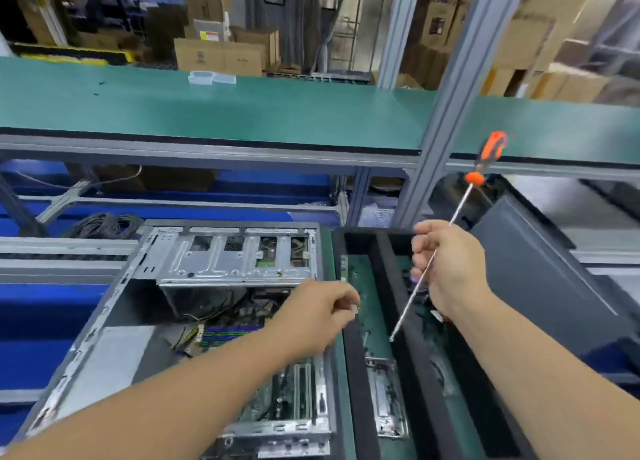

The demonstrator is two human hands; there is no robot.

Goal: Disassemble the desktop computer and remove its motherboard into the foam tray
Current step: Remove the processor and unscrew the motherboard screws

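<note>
Right hand (pixel 446 269) clamped on the shaft of an orange-handled screwdriver (pixel 434 258) — handle up, tip low over the black foam tray (pixel 356 355). Left hand (pixel 317 315) pinching something small, too blurred to name, at the open computer case (pixel 221 262) edge — motherboard (pixel 228 331) inside.

My left hand (pixel 320 315) hangs over the right edge of the open case (pixel 114 338), and below it cables (pixel 207 315) and the board (pixel 277 390) crowd the floor of the case. The drive cage (pixel 239 255) roofs the far end, so the way in is from above, nearer me. My right hand (pixel 446 269) holds the screwdriver (pixel 450 224) by its shaft over the foam tray (pixel 356 355); its slots already carry boards, with black walls between them. A grey post (pixel 446 120) and the green shelf (pixel 207 109) close off the far side. A dark panel (pixel 540 279) leans just right of the tray.
</note>
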